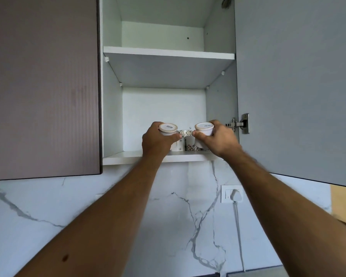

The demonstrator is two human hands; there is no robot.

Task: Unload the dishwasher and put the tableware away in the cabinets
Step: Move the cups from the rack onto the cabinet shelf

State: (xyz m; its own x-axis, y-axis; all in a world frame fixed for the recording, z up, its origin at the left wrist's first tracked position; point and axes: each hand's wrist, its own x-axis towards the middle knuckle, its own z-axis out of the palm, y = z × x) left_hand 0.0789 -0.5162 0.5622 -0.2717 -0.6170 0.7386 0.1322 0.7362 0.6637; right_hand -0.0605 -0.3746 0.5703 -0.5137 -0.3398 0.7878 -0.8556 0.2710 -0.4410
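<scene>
- Left hand [158,140]: raised to the lower compartment of the open wall cabinet [112,116], fingers curled round a white cup [168,129] held upside down, its printed base facing the camera.
- Right hand [218,137]: raised beside the left, thumb and fingers wrapped round a second white cup [204,128], also inverted, base towards the camera.
- The two held cups sit level with each other, near but apart, just above the front part of the bottom shelf [128,157].
- Patterned cups [188,143]: standing on the bottom shelf between and behind the two hands, partly hidden by them; their number cannot be told.
- Upper shelf [168,53]: white board dividing the cabinet.
- Cabinet door [296,86]: swung open on the right, hung on a metal hinge [239,123].
- Closed brown door [42,86]: left of the opening.
- Marble-veined wall [188,216]: below the cabinet, with a socket and white plug [233,193], its cord hanging down.
</scene>
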